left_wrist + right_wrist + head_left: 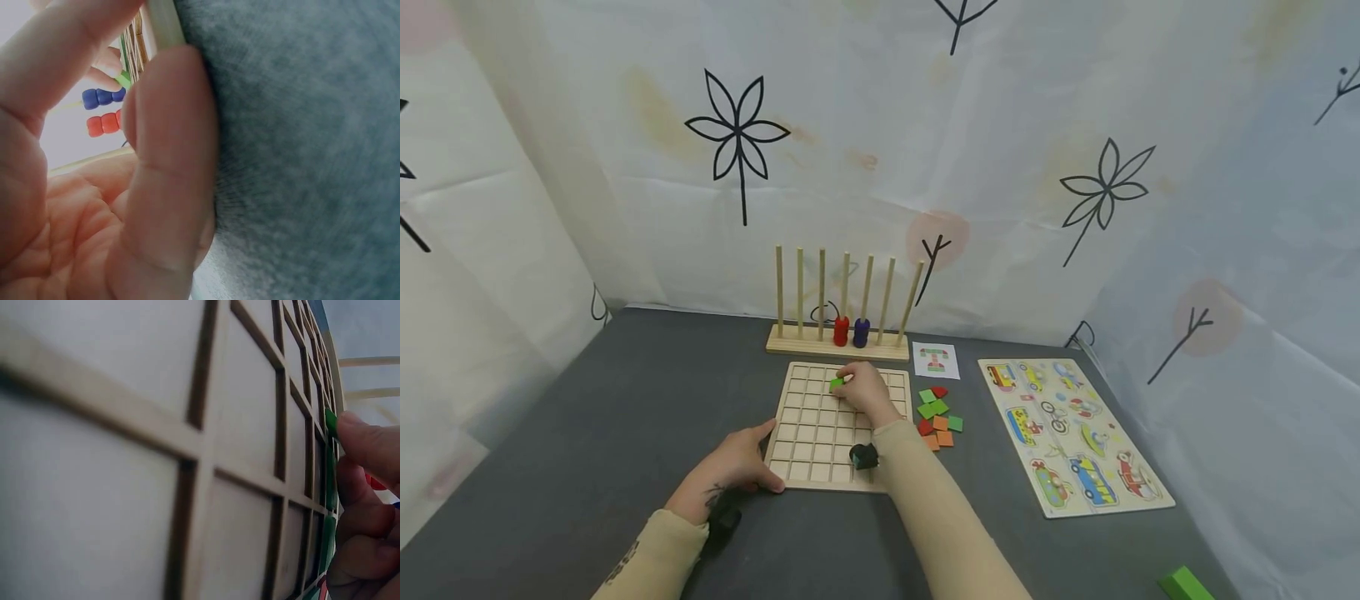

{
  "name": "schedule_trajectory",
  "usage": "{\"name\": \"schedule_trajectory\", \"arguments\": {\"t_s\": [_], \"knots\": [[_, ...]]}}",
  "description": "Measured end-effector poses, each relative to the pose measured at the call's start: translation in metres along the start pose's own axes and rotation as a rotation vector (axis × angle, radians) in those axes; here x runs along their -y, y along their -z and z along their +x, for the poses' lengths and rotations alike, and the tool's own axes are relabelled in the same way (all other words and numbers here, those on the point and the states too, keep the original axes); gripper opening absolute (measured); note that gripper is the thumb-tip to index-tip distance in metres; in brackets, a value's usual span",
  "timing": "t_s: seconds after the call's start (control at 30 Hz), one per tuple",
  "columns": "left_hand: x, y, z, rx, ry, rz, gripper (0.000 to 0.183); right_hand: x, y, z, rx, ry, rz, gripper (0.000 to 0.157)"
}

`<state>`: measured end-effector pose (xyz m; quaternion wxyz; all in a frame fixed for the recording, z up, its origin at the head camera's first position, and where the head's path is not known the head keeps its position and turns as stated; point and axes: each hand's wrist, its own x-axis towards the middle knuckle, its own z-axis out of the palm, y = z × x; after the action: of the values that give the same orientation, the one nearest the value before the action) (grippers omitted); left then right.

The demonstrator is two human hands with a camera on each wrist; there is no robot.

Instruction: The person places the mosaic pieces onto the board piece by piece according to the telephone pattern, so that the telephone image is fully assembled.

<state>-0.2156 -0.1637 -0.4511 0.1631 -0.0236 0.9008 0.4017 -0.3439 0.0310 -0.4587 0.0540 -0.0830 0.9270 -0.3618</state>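
"What do we find at the board (820, 484)?"
"The right hand (867, 395) pinches a green tile (837, 384) over the far part; we cannot tell whether it is seated. The left hand (733, 461), fingers spread, touches the left edge."
"Our advice?"
"We would lower the tile flat, edges square, board braced."

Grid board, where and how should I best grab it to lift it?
I'd take the grid board by its left rim and right rim, reaching in from your side, thumbs on top. It lies flat and is wide, so two opposite edges should keep it level. The left hand touches the near left corner; loose tiles lie close beside the right rim, so go carefully.
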Motion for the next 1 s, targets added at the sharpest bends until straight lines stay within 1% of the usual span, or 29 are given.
{"name": "schedule_trajectory", "arguments": {"t_s": [0.2,0.43,0.5,0.6,0.63,0.67,0.73,0.83,0.87,0.9,1.0], "knots": [[-0.002,-0.001,-0.001,0.002,0.002,-0.002,0.111,0.007,0.001,-0.004,0.002,-0.009,-0.074,0.032],[-0.002,-0.003,-0.001,0.004,0.000,0.004,0.112,0.009,-0.001,-0.006,0.011,-0.010,-0.118,0.032],[-0.002,-0.003,0.000,0.005,-0.003,0.005,0.112,0.008,-0.001,-0.006,0.015,-0.013,-0.113,0.034],[-0.001,-0.003,0.000,0.005,-0.005,0.001,0.112,0.004,0.004,-0.006,0.022,-0.020,-0.026,0.035],[-0.001,-0.003,0.000,0.005,-0.005,-0.001,0.112,0.002,0.006,-0.005,0.024,-0.014,0.022,0.036],[-0.001,-0.003,0.000,0.005,-0.005,-0.003,0.112,-0.001,0.009,-0.006,0.014,0.018,0.075,0.036],[0.000,-0.002,0.001,0.005,-0.004,-0.007,0.113,-0.008,0.014,-0.007,0.021,0.032,0.199,0.036],[0.002,-0.002,0.002,-0.001,-0.009,-0.009,0.113,-0.017,0.023,-0.008,0.023,0.061,0.349,0.036],[0.002,-0.002,0.002,-0.002,-0.010,-0.008,0.113,-0.020,0.027,-0.009,0.027,0.064,0.391,0.037],[0.003,-0.002,0.003,-0.004,-0.010,-0.007,0.113,-0.023,0.031,-0.010,0.037,0.039,0.434,0.038],[0.004,-0.002,0.004,-0.005,-0.009,-0.005,0.113,-0.032,0.044,-0.015,0.049,0.047,0.534,0.039]]}}
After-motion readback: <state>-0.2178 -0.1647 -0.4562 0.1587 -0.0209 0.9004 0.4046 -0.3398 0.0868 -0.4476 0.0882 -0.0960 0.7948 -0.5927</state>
